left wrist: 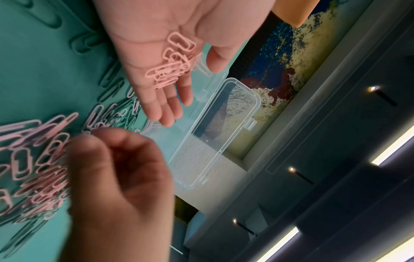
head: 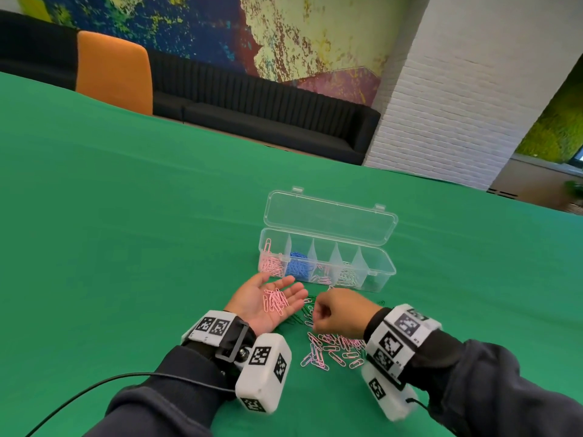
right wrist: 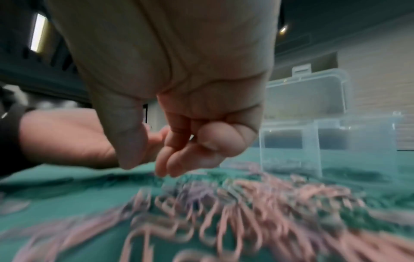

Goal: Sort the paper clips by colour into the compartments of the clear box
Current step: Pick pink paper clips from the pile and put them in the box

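My left hand (head: 268,298) lies palm up on the green cloth, fingers straight, with several pink paper clips (head: 276,302) loose on the palm (left wrist: 172,67). Just right of it my right hand (head: 318,313) hovers with curled fingers over the mixed pile. The right wrist view shows thumb and fingertips (right wrist: 165,168) slightly apart with no clip between them. Pink clips (head: 331,348) and dark green clips (head: 299,313) lie on the cloth under and near both hands. The clear box (head: 378,272) stands behind with its lid raised. It holds pink clips at the far left, then blue, then paler ones.
The green cloth (head: 126,247) stretches wide to the left and right of the box. A black cable (head: 94,389) runs from my left wrist across the near left. An orange chair (head: 113,70) and a black sofa (head: 268,121) stand beyond the far edge.
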Demonstrator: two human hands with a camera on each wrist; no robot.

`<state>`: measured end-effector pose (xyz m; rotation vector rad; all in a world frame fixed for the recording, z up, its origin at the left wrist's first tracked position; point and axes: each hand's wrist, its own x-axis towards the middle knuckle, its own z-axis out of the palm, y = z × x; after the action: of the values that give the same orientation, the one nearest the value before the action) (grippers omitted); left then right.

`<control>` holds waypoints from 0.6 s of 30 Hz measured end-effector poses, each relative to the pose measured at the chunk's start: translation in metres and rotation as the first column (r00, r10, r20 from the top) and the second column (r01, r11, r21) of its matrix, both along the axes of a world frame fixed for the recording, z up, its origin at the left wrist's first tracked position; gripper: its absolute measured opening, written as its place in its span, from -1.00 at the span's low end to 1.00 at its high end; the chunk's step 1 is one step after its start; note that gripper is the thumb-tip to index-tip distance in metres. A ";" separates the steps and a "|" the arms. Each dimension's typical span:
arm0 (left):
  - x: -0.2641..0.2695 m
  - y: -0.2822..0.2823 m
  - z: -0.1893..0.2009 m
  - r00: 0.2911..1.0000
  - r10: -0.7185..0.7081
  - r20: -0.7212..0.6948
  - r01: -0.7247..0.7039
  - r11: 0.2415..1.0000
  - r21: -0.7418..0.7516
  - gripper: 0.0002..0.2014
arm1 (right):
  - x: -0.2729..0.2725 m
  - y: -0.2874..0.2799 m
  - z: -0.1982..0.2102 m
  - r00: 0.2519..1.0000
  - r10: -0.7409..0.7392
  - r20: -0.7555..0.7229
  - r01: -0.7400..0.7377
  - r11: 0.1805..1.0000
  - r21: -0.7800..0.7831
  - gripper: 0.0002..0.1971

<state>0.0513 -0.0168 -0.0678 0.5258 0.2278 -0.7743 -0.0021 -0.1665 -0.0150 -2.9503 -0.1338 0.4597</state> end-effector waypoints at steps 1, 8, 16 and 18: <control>0.000 0.001 0.001 0.999 0.030 -0.016 -0.030 0.999 -0.023 -0.52 | -0.002 0.003 -0.007 1.000 0.003 -0.030 -0.004 0.999 -0.036 -0.85; 0.000 0.002 0.006 0.978 0.140 -0.156 -0.157 0.983 -0.099 -0.49 | 0.009 0.007 -0.006 1.000 -0.002 0.006 0.002 1.000 0.008 -0.92; -0.009 -0.008 0.002 0.992 -0.051 -0.112 0.047 0.998 -0.039 -0.50 | 0.003 -0.002 0.030 0.952 -0.232 0.202 0.055 0.775 0.630 -0.92; -0.010 -0.007 0.004 0.994 -0.042 -0.096 0.036 0.997 -0.063 -0.50 | -0.007 -0.010 0.024 0.975 -0.149 0.166 0.066 0.903 0.424 -0.91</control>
<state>0.0417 -0.0237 -0.0640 0.4364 0.2843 -0.8429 -0.0087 -0.1761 0.0095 -2.5553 -0.0768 0.1035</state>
